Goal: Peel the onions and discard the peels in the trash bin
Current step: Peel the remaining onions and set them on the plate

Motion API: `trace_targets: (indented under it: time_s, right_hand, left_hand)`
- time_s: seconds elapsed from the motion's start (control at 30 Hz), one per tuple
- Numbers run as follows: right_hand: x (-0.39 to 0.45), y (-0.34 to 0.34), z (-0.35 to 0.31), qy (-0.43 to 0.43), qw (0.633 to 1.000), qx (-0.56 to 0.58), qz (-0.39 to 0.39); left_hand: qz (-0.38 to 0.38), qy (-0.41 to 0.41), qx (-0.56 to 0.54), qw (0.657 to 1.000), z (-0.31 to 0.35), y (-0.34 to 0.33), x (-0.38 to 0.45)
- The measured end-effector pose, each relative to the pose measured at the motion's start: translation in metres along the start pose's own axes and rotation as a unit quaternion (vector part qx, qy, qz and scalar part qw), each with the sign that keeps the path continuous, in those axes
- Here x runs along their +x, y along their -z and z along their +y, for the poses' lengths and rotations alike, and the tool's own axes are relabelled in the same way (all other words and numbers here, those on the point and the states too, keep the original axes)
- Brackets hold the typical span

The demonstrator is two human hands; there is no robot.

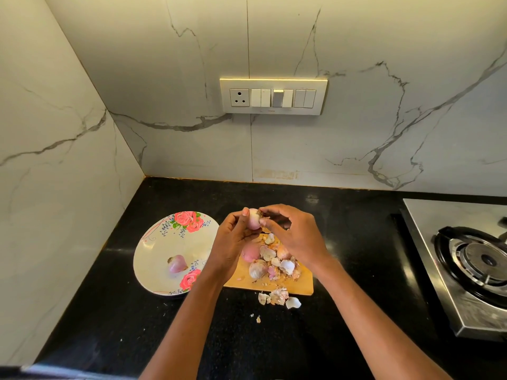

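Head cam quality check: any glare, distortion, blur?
Head view: wide-angle bends the wall edges; glare on the stove steel and a faint reflection on the black counter; hands and held onion sharp, bottom-left corner smeared.

Head camera looks steeply down, close over the black counter (343,229).

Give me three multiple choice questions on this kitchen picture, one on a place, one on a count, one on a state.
1. The peeled onion lies:
A. on the flowered plate
B. on the stove
C. on the board

2. Onions on that plate:
A. three
B. one
C. none

3. The left hand:
A. rests flat
B. holds an onion
C. hangs idle

Answers:
1 A, it sits on the plate, left of the cutting board.
2 B, only one shows there.
3 B, its fingers curl round the onion while the right hand pinches its tip.
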State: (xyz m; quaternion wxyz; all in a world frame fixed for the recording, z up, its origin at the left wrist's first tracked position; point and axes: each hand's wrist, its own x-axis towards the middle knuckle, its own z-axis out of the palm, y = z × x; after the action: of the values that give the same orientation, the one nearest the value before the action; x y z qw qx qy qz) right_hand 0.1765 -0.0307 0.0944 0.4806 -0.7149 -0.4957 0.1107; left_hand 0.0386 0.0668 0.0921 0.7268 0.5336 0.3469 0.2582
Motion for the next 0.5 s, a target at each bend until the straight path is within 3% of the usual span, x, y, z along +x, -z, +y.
trace_targets:
  time_s: [0.3, 0.5]
  right_hand:
    - [-0.002, -0.0008, 0.0001, 0.048, 0.998, -0.03, 0.042]
    - [0.0001, -0.0022, -0.0018, 0.014, 0.997, -0.024, 0.068]
  left_hand:
    - [-0.002, -0.028, 0.03, 0.999, -0.005, -0.0002, 0.0003]
    - [-0.02, -0.008, 0.003, 1.0, -0.0036, -0.0024, -0.0014]
